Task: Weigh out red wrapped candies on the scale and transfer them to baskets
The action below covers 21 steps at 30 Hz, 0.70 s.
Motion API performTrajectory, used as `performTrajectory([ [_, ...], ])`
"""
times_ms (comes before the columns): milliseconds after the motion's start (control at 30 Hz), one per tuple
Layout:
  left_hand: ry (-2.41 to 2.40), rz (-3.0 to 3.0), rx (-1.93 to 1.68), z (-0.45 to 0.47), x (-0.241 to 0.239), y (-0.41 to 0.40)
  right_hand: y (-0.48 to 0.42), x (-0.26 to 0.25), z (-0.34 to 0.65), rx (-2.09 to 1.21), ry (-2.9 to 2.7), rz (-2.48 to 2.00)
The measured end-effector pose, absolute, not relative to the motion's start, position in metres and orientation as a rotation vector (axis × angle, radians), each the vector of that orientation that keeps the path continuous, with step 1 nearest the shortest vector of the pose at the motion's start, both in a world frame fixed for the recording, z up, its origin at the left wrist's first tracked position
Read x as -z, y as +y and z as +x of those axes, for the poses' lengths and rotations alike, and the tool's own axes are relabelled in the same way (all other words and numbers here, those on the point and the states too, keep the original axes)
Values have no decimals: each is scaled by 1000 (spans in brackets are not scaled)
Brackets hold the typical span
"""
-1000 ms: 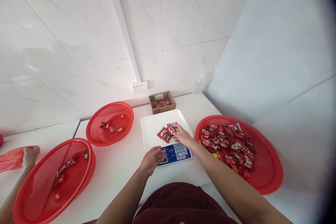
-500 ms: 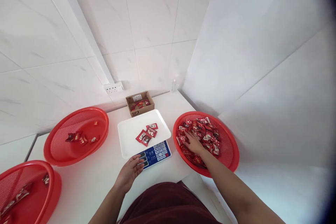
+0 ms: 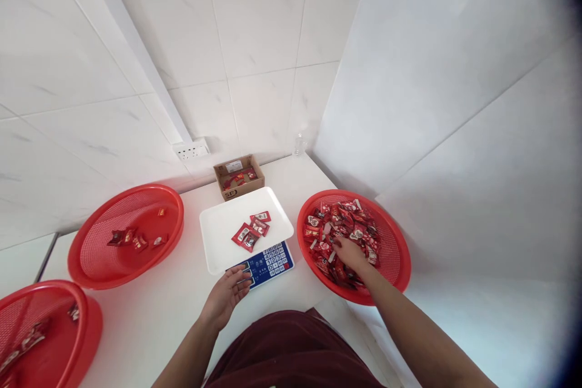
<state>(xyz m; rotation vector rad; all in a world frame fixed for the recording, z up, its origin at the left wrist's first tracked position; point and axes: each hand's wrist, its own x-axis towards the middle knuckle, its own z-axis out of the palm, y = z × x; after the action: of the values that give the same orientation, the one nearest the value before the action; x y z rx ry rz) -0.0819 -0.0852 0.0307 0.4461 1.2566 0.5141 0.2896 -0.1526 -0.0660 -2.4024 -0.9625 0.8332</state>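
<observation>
My right hand (image 3: pixel 351 253) reaches into a red plastic basket (image 3: pixel 400 242) filled with small red wrapped packets (image 3: pixel 359 231). Its fingers are drawn together among the packets, and what lies between the fingertips is hard to make out. My left hand (image 3: pixel 227 294) hovers palm inward at the front edge of a digital scale (image 3: pixel 261 268), fingers loosely bent, apart and holding nothing. Its fingertips overlap the scale's blue display panel; I cannot tell if they touch it. Several red packets (image 3: pixel 251 231) lie in a loose group on the scale's white pan (image 3: pixel 218 233).
Behind the scale stands an open cardboard box (image 3: pixel 240 189) with red packets inside. Two more red baskets, one farther back (image 3: pixel 97 251) and one nearer (image 3: pixel 84 339), hold a few packets at left. A clear bottle (image 3: pixel 299 144) stands by the wall corner, right of a power socket (image 3: pixel 191 150).
My right hand has gone from spread fingers on the packets to gathered fingers, shifting slightly right in the basket; packets there have been stirred. My left hand stays nearly still. The view has shifted slightly.
</observation>
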Motion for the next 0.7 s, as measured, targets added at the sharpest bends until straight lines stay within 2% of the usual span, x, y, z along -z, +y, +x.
performTrajectory([
  [267,1245,448,-523,-80,-34,-95,-98,81,258,-819,-533,-2266],
  [467,1271,424,-504,-86,-29,-102,-111,77,257,-877,-605,-2181],
  [700,1222,442,-503,-84,-28,-102,-109,69,238,-744,-676,-2244],
])
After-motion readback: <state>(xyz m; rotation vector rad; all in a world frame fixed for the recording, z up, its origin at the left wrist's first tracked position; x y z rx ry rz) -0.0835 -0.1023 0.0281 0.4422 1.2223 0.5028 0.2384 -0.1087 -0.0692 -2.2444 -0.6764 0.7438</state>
